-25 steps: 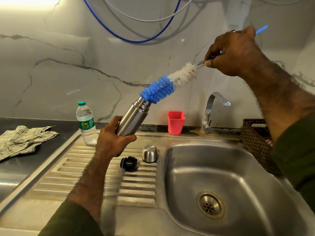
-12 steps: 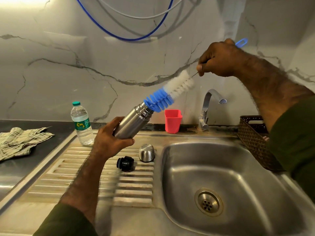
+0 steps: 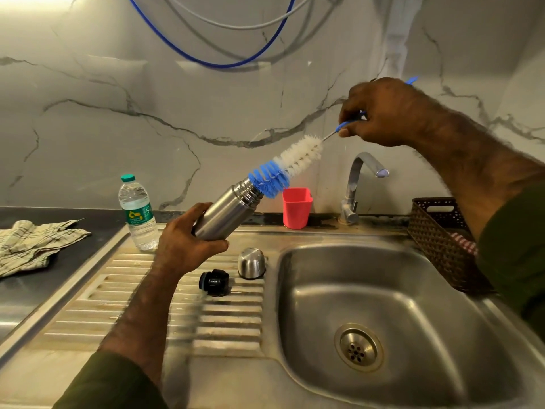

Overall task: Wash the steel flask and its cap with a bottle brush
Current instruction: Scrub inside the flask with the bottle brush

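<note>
My left hand (image 3: 185, 240) grips the lower body of the steel flask (image 3: 228, 209), which tilts up to the right above the drainboard. My right hand (image 3: 383, 112) pinches the thin blue handle of the bottle brush (image 3: 290, 163). The brush's blue bristle tip is in the flask's open mouth; the white bristles stay outside. The steel cap (image 3: 251, 263) stands dome-up on the drainboard. A black stopper (image 3: 214, 282) lies on its side just left of it.
A steel sink basin (image 3: 368, 290) with a drain lies to the right, tap (image 3: 358, 184) behind it. A red cup (image 3: 296, 208), a water bottle (image 3: 137, 212), a checked cloth (image 3: 32, 243) and a brown basket (image 3: 436, 237) surround the work area.
My right hand has come down and toward the flask, pushing the blue bristles deeper into its mouth. The flask stays in my left hand, tilted the same way.
</note>
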Motion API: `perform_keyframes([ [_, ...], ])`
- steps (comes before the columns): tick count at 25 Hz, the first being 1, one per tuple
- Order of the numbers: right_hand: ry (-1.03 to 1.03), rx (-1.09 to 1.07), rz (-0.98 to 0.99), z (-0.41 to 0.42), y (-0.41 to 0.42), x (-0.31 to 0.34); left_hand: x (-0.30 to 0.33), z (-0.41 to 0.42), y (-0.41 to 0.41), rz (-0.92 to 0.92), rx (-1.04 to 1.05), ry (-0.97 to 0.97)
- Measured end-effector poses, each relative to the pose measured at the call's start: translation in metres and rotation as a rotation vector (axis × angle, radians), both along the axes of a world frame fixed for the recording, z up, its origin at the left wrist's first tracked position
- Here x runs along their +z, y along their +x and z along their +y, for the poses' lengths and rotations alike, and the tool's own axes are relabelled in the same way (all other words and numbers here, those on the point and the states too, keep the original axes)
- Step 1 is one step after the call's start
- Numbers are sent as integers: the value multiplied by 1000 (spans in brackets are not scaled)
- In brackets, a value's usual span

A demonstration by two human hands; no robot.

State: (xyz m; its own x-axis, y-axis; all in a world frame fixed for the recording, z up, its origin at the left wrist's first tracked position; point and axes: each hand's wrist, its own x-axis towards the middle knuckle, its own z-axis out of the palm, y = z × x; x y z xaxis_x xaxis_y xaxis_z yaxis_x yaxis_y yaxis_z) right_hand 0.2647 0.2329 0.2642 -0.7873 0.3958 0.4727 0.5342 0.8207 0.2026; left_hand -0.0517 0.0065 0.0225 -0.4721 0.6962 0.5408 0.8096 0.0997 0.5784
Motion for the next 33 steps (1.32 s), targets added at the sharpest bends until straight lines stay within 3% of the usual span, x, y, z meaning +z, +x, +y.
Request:
perform_keyframes([
  [3,-12,75,79,-7,-2,-10,1,1,5,21,-16,-2],
  [12,4,21,-213,-42,-34,-55,6,3,18,156,29,-1],
  [14,29,68,-188,-39,-29,-55,6,3,19,165,36,-3],
  [17,266,201,-88,-29,-23,-59,6,4,17,109,29,14],
  [20,359,191,21,-31,-22,-67,5,4,17,82,3,4],
  [22,282,177,34,-42,-27,-73,5,7,21,86,-3,11],
  [27,-8,50,-211,-67,-53,-87,2,11,33,170,-42,-17],
  [29,-64,37,-199,-63,-54,-87,3,9,32,183,-11,-20],
  [31,24,127,-160,-59,-50,-90,5,7,29,178,0,-13],
  [33,240,214,-126,-51,-48,-92,6,6,26,145,-5,0],
])
